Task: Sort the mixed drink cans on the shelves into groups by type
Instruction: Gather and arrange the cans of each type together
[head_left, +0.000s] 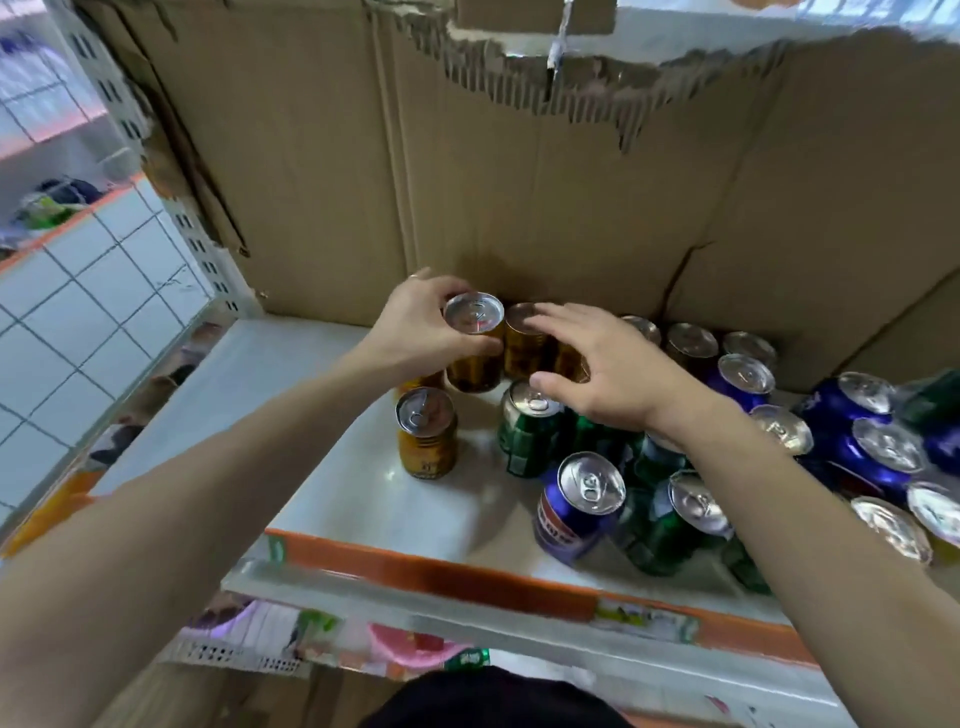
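On the shelf (322, 467), the left hand (415, 332) curled its fingers round a gold can (474, 343) near the cardboard (519, 182) backing. The right hand (597, 374) hovered with fingers spread over neighbouring gold cans (524, 338), holding nothing. Green cans (527, 431) and blue cans (579, 506) stood to the right.
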